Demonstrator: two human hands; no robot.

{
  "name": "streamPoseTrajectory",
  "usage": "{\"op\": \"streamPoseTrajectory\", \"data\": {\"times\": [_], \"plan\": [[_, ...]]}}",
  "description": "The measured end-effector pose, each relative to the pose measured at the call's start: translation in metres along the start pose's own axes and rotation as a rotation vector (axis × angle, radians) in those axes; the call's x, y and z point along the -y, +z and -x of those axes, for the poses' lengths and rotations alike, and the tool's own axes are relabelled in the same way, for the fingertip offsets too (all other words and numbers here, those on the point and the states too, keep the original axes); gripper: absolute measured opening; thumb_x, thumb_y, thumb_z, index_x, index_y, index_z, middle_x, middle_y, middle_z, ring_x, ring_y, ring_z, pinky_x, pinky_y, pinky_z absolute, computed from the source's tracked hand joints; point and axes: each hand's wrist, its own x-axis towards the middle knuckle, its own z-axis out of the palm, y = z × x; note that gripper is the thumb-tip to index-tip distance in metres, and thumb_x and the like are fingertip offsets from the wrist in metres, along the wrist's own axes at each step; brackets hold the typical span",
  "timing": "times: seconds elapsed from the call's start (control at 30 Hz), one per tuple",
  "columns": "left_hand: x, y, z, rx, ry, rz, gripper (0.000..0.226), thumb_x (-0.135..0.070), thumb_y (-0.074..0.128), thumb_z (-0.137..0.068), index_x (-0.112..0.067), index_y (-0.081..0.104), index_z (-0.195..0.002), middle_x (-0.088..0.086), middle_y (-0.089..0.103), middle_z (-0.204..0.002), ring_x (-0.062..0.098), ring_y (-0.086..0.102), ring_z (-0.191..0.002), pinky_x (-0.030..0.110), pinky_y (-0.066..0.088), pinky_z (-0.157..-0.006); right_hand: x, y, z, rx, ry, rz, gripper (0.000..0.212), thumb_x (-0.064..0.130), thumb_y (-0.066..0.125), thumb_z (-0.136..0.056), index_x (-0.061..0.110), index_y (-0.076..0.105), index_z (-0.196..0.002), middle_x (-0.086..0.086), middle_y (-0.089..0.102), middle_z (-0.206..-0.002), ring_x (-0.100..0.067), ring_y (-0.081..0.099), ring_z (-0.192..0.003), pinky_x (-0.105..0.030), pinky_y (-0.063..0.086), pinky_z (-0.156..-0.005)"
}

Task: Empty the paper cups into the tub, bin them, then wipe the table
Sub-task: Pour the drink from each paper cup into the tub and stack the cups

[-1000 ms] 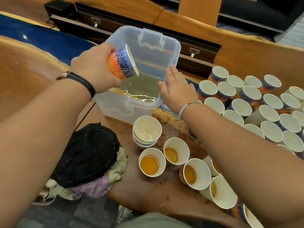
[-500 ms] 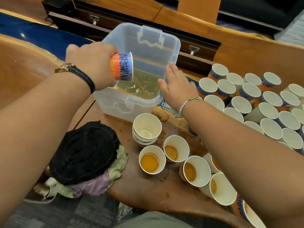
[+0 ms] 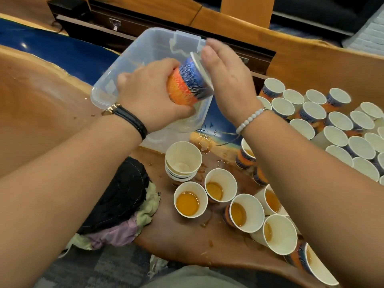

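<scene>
Paper cup (image 3: 188,84): one, sideways over one tub (image 3: 133,59), wrapped in left hand (image 3: 149,94) grip; right hand (image 3: 226,80) flat, straight-fingered, at rim.

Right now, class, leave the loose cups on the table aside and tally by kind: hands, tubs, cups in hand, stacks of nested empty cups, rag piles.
Hands: 2, left hand and right hand
Clear plastic tub: 1
Paper cup gripped by the left hand: 1
Stack of nested empty cups: 1
Pile of rags: 1
Total: 6
</scene>
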Motion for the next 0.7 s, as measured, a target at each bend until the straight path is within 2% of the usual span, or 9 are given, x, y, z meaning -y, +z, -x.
{"op": "streamPoseTrajectory", "data": {"times": [0.03, 0.1, 0.17, 0.27, 0.33, 0.43, 0.57, 0.7], "plan": [[-0.005, 0.004, 0.003, -0.005, 0.013, 0.023, 0.063, -0.057, 0.075, -0.066, -0.033, 0.05, -0.119, -0.014, 0.053, -0.101, 0.014, 0.05, -0.098, 0.036, 0.024, -0.087, 0.008, -0.005, 0.005, 0.02, -0.024, -0.008, 0.067, 0.056, 0.045, -0.082, 0.022, 0.042, -0.14, 0.001, 0.045, -0.139, -0.01, 0.044, -0.124, -0.027, 0.04, -0.098], [-0.013, 0.014, 0.007, -0.014, 0.052, 0.061, 0.067, -0.059, 0.075, -0.065, -0.032, 0.05, -0.121, -0.013, 0.056, -0.106, 0.014, 0.051, -0.103, 0.037, 0.026, -0.09, 0.018, -0.016, 0.011, 0.131, -0.045, 0.137, 0.067, 0.047, 0.062, -0.081, 0.029, 0.038, -0.142, 0.004, 0.043, -0.14, -0.008, 0.041, -0.124, -0.025, 0.04, -0.096], [-0.017, 0.021, 0.01, -0.001, 0.106, 0.091, 0.079, -0.067, 0.071, -0.06, -0.032, 0.049, -0.126, -0.012, 0.059, -0.114, 0.016, 0.053, -0.109, 0.04, 0.028, -0.094, 0.019, -0.026, 0.014, 0.195, -0.036, 0.255, 0.064, 0.034, 0.068, -0.078, 0.031, 0.043, -0.137, 0.005, 0.047, -0.135, -0.009, 0.043, -0.12, -0.025, 0.041, -0.096], [-0.014, 0.03, 0.012, 0.062, 0.176, 0.016, 0.096, -0.08, 0.056, -0.056, -0.033, 0.04, -0.138, -0.01, 0.052, -0.13, 0.016, 0.047, -0.122, 0.041, 0.02, -0.103, 0.011, -0.044, 0.018, 0.111, -0.023, 0.316, 0.052, 0.027, 0.068, -0.076, 0.033, 0.052, -0.125, 0.004, 0.052, -0.122, -0.011, 0.049, -0.104, -0.027, 0.045, -0.086], [-0.006, 0.035, 0.009, 0.071, 0.173, -0.076, 0.09, -0.081, 0.041, -0.067, -0.033, 0.035, -0.143, -0.008, 0.045, -0.14, 0.018, 0.041, -0.13, 0.048, 0.012, -0.11, -0.002, -0.056, 0.02, 0.073, 0.034, 0.381, 0.052, 0.024, 0.067, -0.077, 0.031, 0.052, -0.125, 0.002, 0.047, -0.119, -0.015, 0.046, -0.102, -0.03, 0.046, -0.087], [0.012, 0.04, 0.003, 0.042, 0.105, -0.188, 0.07, -0.07, 0.022, -0.087, -0.029, 0.039, -0.141, -0.003, 0.047, -0.141, 0.021, 0.041, -0.131, 0.058, 0.006, -0.112, -0.035, -0.057, 0.022, 0.187, 0.155, 0.549, 0.061, 0.025, 0.068, -0.077, 0.029, 0.045, -0.134, -0.005, 0.039, -0.128, -0.024, 0.043, -0.116, -0.036, 0.045, -0.093], [0.024, 0.05, -0.001, 0.087, 0.019, -0.322, 0.057, -0.059, 0.02, -0.096, -0.028, 0.043, -0.138, -0.002, 0.047, -0.141, 0.02, 0.036, -0.135, 0.063, -0.003, -0.11, -0.078, -0.022, 0.03, 0.386, 0.144, 0.738, 0.078, 0.035, 0.076, -0.072, 0.028, 0.037, -0.139, -0.005, 0.04, -0.133, -0.026, 0.04, -0.121, -0.038, 0.044, -0.093], [0.026, 0.054, -0.002, 0.133, 0.002, -0.387, 0.057, -0.058, 0.017, -0.096, -0.03, 0.042, -0.139, -0.001, 0.043, -0.145, 0.022, 0.026, -0.142, 0.066, -0.009, -0.108, -0.099, 0.01, 0.032, 0.469, 0.164, 0.755, 0.083, 0.038, 0.081, -0.069, 0.024, 0.038, -0.138, -0.004, 0.043, -0.131, -0.024, 0.046, -0.117, -0.036, 0.049, -0.089]]}}
